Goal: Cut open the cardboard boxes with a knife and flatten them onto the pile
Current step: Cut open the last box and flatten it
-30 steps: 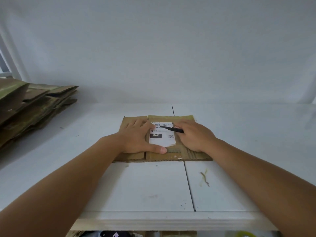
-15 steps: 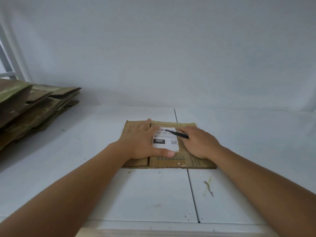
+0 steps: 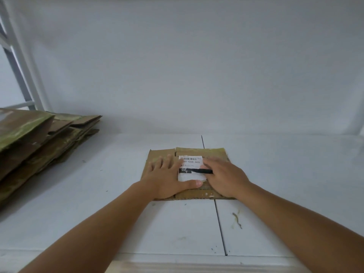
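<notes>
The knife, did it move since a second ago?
Yes. The black knife under the right hand slid down the white label, from near the top to across the dark strip, and now lies more level. The left hand stays pressed flat on the box, and the pile has not changed.

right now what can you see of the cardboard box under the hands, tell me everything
The cardboard box is brown corrugated board, pressed flat on the white table across the seam between two panels. Its far edge shows two flaps with a slit between them. A white shipping label with a barcode and a black block sits on top. The left hand lies flat on it, thumb along the label's near edge; the right hand presses beside it, holding a black knife across the label.
</notes>
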